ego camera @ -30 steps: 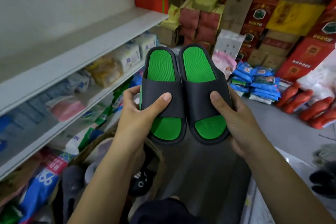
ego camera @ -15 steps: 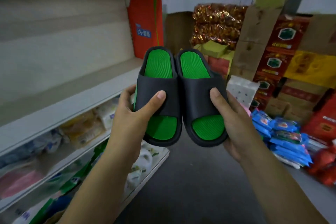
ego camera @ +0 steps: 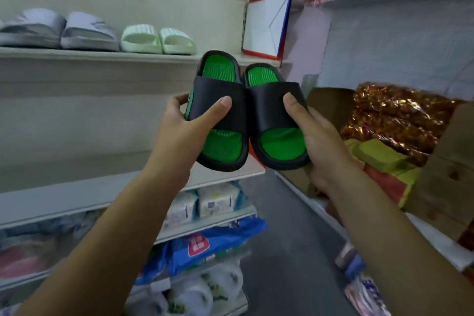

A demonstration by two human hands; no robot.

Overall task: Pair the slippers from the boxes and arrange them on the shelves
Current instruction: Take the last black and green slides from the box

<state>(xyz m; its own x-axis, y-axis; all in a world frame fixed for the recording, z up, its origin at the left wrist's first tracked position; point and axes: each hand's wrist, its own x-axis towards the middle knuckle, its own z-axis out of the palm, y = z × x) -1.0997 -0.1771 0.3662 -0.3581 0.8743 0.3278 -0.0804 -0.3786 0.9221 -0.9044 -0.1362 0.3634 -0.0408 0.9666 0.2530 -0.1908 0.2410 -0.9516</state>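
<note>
Raised since the earlier frame, the two black slippers with green soles now sit level with the upper shelf [ego camera: 77, 53], which has come into view as the head tips up. The left hand [ego camera: 179, 136] grips the left slipper [ego camera: 220, 95] and the right hand [ego camera: 323, 143] grips the right slipper [ego camera: 274, 100]. Each thumb lies across a strap and the fingers curl underneath. The slippers touch side by side, heels pointing away, held in the air just in front of the shelf edge.

A grey pair [ego camera: 59, 31] and a pale green pair [ego camera: 157, 40] already stand on that shelf. Between the pale pair and a white box [ego camera: 266, 23] there seems to be a free spot, partly hidden by the held slippers.

To do this well, I would keep the two pressed together and carry them forward as one. Turn them so they face like the neighbours, lower the soles flat, then ease the thumbs off without nudging the pale pair or the box.
</note>
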